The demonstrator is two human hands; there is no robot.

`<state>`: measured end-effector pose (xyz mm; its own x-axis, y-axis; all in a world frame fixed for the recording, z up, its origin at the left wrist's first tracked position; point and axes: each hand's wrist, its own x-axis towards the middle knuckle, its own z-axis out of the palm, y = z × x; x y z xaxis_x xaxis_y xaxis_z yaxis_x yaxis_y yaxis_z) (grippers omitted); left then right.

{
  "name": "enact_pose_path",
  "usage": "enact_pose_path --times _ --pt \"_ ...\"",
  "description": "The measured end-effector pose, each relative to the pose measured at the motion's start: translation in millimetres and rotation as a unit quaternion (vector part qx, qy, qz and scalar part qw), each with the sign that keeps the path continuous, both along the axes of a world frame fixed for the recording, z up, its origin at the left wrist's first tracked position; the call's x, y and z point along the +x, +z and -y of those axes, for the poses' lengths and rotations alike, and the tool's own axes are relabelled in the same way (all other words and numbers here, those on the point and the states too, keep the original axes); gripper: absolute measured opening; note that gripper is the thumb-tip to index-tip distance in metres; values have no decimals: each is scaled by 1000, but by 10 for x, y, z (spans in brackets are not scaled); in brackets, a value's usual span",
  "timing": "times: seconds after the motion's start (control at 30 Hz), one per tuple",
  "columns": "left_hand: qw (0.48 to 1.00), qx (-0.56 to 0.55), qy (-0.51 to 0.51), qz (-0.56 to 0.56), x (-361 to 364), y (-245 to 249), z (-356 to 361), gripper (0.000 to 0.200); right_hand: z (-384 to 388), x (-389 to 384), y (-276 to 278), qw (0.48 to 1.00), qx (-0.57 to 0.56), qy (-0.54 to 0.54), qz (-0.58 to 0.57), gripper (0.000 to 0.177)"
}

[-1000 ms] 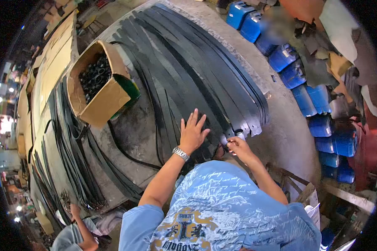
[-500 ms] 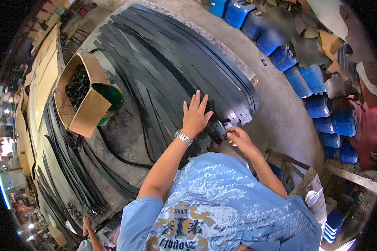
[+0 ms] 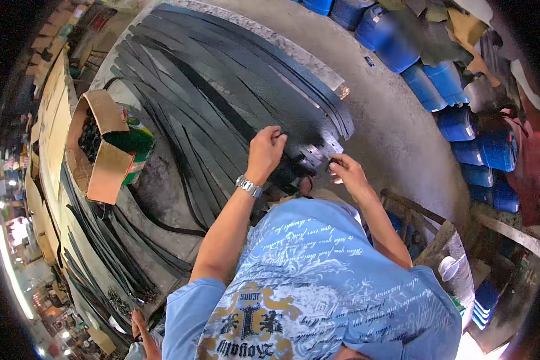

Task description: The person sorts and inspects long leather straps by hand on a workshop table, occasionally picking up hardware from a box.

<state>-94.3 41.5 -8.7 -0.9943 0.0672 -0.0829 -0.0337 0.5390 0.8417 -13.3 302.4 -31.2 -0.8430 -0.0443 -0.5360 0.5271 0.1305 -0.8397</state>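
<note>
Long black strips (image 3: 222, 78) lie side by side over the table. My left hand (image 3: 266, 153), with a silver watch at the wrist, is raised over them with its fingers curled together; whether it pinches anything is too small to tell. Close to the strips' near ends, my right hand (image 3: 347, 171) has thumb and fingertips pressed together at a small dark thing that I cannot make out. Shiny metal pieces (image 3: 312, 155) lie between the two hands, at the strip ends.
An open cardboard box (image 3: 111, 174) of black parts stands left on the table, beside a green container (image 3: 139, 141). More thin strips (image 3: 108, 258) hang nearer. Blue drums (image 3: 426, 87) line the right. Another person's hand (image 3: 139, 324) shows at lower left.
My left hand has lifted from lying spread on the strips and curled its fingers. My right hand has moved slightly down from the metal piece. The whole view has shifted a little.
</note>
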Motion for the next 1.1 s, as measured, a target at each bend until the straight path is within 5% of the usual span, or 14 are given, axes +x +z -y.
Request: enact_pose_path --times 0.33,0.47,0.57,0.7,0.83,1.1 --pt "936 229 158 216 -177 -166 -573 70 16 -322 -189 982 108 146 -46 59" --pt "978 26 147 146 -145 -153 -531 60 153 -279 -243 976 9 217 -23 55" --pt "948 157 206 186 -72 -72 -598 54 252 -283 -297 971 16 223 -82 53" --pt "897 249 233 280 17 -129 -472 37 226 -305 -139 971 8 236 -22 49" --pt "830 358 203 376 146 -79 -324 20 126 -298 -210 981 -56 181 31 37" --pt "830 384 176 364 191 -203 -309 18 -154 -268 -71 984 -136 52 106 35"
